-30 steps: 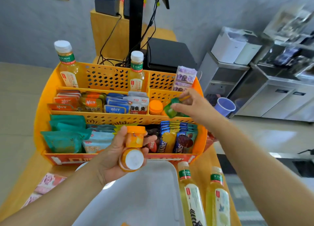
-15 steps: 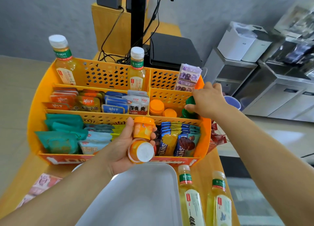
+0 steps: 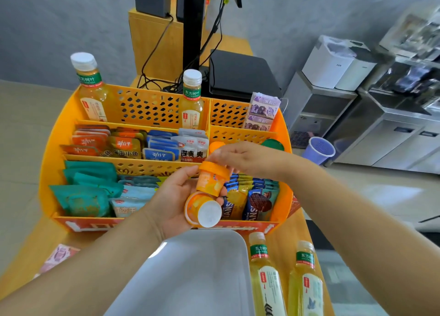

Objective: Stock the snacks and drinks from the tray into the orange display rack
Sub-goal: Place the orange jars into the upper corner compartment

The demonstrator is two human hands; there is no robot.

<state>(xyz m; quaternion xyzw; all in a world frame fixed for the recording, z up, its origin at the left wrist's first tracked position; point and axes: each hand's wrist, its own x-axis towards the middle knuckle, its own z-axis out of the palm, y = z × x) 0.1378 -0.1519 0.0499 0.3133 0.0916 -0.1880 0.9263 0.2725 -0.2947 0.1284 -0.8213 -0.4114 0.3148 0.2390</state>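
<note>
The orange display rack (image 3: 51, 163) stands on the wooden counter, filled with snack packets. My left hand (image 3: 171, 204) holds two orange jelly cups in front of it: one upright (image 3: 210, 182), one lying with its white base (image 3: 204, 211) toward me. Coming from the right, my right hand (image 3: 245, 158) has its fingertips pinching the orange lid of the upright cup. A green-lidded cup (image 3: 272, 144) and an orange-lidded cup (image 3: 215, 146) sit in the rack's middle right compartment. The grey tray (image 3: 202, 273) lies below my hands. Two tea bottles (image 3: 266, 275) (image 3: 307, 284) stand right of the tray.
Two more tea bottles (image 3: 91, 89) (image 3: 191, 99) and purple packets (image 3: 262, 111) stand in the rack's back row. A black monitor pole (image 3: 192, 25) and black box (image 3: 240, 73) are behind it. A purple cup (image 3: 317, 149) and steel cabinets (image 3: 392, 135) lie to the right.
My right hand let go of the green cup in the middle right compartment and came back left to the upright orange cup. My left hand kept both cups, rising slightly.
</note>
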